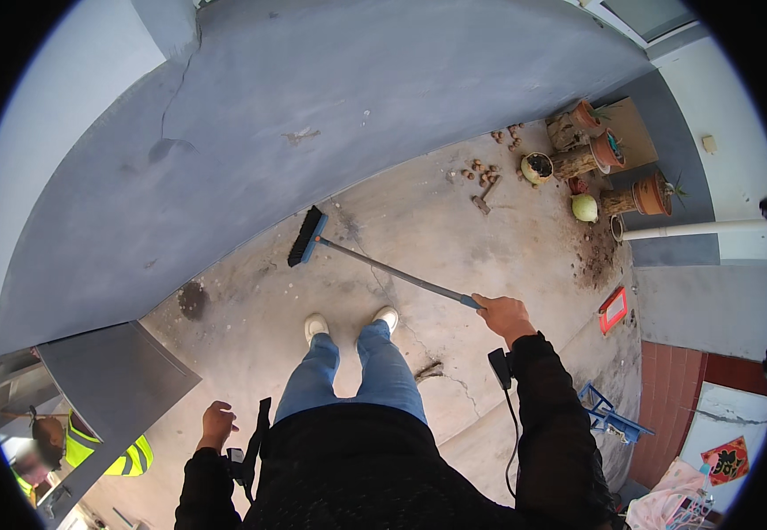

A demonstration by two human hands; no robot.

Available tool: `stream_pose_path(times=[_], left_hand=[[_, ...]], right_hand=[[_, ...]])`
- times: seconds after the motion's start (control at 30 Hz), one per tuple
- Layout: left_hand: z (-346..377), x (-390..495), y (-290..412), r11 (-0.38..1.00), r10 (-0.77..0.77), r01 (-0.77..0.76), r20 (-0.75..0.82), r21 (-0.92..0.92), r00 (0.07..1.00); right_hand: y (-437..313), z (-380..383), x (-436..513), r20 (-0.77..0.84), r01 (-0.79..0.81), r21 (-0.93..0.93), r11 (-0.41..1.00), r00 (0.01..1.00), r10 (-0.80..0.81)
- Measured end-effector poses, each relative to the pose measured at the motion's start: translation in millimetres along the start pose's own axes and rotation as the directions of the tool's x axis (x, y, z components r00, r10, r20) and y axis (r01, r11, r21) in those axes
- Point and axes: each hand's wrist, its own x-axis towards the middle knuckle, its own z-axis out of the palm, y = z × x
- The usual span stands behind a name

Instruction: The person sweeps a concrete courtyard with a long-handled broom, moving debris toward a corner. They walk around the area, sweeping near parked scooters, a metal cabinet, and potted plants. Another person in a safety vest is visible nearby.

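Observation:
My right hand (pixel 506 318) grips the end of a long grey broom handle (pixel 396 273). The broom head (pixel 308 236), blue with black bristles, rests on the concrete floor beside the base of the grey wall (pixel 277 119), left of centre. Its bristles face the wall and the handle slants back towards me. My left hand (pixel 218 424) hangs empty by my left side, its fingers loosely curled and touching nothing. Between broom and body, my white shoes (pixel 317 326) stand on the floor.
Several walnuts (pixel 482 173) and a hammer (pixel 486 196) lie near the wall at upper right. Potted plants on logs (pixel 574 161), a green gourd (pixel 584 207) and a white pipe (pixel 694 230) stand beyond. A blue metal frame (pixel 612 417) is at right. A person in a yellow vest (pixel 133 458) is lower left, past a grey panel (pixel 121 371).

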Motion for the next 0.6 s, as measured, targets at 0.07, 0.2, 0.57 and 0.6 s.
stream_pose_path(times=[0.07,0.2,0.57,0.6], left_hand=[[10.7,-3.6,10.8,0.999,-0.039,0.039,-0.002,-0.013,0.999],[40.7,-12.1,36.6,1.0,-0.023,0.021,0.071,0.02,0.997],[90.9,9.7,104.2,0.996,0.069,-0.075,0.109,0.054,0.992],[91.9,10.2,112.1,0.996,0.058,-0.064,0.105,0.061,0.993]], right_hand=[[28.8,-0.5,5.7,0.001,-0.055,0.027,0.998,0.998,0.055],[86.7,12.3,4.3,0.007,-0.153,0.105,0.983,0.988,0.153],[209.0,70.8,-117.1,0.228,-0.547,0.24,0.802,0.835,0.501],[218.2,66.0,-127.6,0.212,-0.541,0.239,0.806,0.84,0.5]])
